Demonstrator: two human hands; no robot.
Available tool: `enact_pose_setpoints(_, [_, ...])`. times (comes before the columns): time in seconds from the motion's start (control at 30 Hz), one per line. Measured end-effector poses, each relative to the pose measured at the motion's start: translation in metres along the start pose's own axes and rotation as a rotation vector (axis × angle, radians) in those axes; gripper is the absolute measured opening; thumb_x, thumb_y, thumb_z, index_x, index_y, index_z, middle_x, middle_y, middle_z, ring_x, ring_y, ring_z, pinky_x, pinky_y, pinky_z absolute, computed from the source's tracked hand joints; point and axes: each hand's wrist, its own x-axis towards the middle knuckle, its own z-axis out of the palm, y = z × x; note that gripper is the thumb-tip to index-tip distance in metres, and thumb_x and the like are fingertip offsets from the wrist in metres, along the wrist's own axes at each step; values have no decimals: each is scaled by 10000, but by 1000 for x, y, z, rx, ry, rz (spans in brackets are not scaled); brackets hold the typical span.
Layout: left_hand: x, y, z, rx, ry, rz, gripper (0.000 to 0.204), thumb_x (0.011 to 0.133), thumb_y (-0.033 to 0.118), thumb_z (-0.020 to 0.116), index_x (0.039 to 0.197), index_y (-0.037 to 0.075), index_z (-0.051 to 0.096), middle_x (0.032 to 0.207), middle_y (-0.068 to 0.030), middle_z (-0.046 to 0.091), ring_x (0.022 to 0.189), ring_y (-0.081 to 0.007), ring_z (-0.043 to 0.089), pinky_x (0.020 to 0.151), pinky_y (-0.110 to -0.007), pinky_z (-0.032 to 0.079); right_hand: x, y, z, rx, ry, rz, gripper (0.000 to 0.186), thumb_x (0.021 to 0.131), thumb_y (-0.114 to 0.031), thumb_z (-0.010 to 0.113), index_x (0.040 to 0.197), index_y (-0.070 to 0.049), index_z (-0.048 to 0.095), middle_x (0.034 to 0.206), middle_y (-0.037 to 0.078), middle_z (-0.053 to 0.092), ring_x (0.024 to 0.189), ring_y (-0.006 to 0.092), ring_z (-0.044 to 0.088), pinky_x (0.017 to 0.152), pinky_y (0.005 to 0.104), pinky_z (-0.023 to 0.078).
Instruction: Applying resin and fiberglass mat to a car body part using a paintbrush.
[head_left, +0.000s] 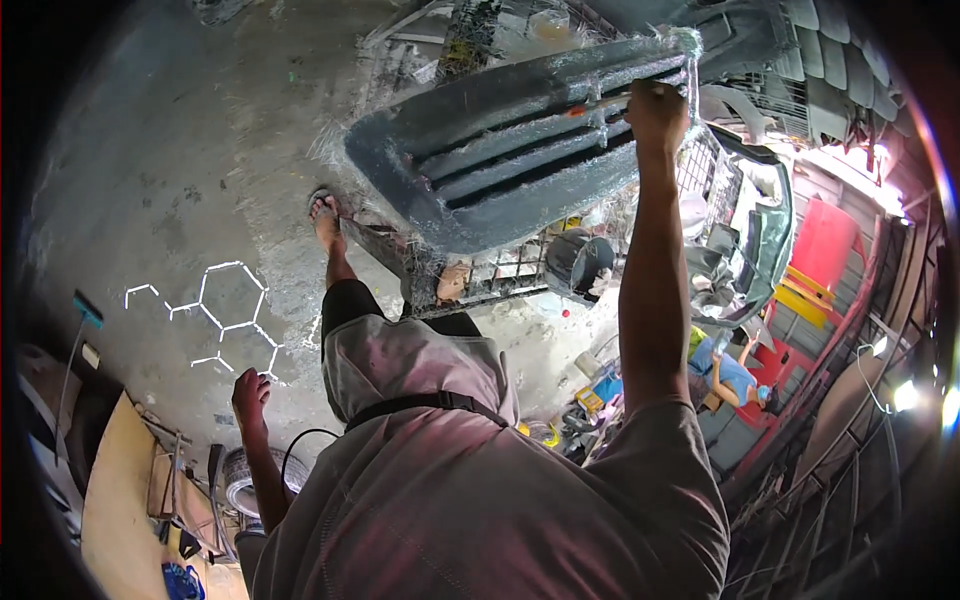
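Note:
My right hand (pixel 655 108) is raised and closed around a small tool with an orange part, pressed against a large grey slatted panel (pixel 500 150) that lies tilted on a metal wire rack (pixel 500 275). My left hand (pixel 250 392) hangs by my side with loosely curled fingers and holds nothing. My foot in a sandal (pixel 325 215) stands on the concrete floor next to the rack.
White dust and chalk hexagon lines (pixel 225 305) mark the grey floor (pixel 150 180) at left. Cluttered parts, a red bin (pixel 825 245) and metal grating (pixel 830 490) crowd the right. Yellowish boards (pixel 110 490) and a coil (pixel 240 480) lie at the lower left.

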Motion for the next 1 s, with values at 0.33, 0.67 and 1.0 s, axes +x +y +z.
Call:
enact_pose_setpoints(0.33, [26,-16,-11,18,-38,-99,414,934,391,612,1221,94,579,1041,-33,639,866,-128,604,741,-272,451,-81,-22,-60,-8,117,-580,212,843,-60,701,1037,-142,721,925,91,685,812,237,652,698,361,527])
enact_pose_setpoints(0.67, [28,-2,-2,-19,-41,-81,450,917,391,629,1255,99,570,1086,-51,634,929,-140,603,815,-292,455,-142,-43,-4,-104,-102,-704,254,838,-3,611,1037,-137,695,955,86,686,791,236,666,667,355,536])
enact_pose_setpoints(1.0, [29,-16,-7,-26,-24,-127,430,914,366,639,1229,79,582,1032,-45,636,847,-120,602,733,-255,452,-202,-119,-13,71,-313,-919,254,794,14,663,1001,-134,677,923,25,659,812,179,655,706,342,507])
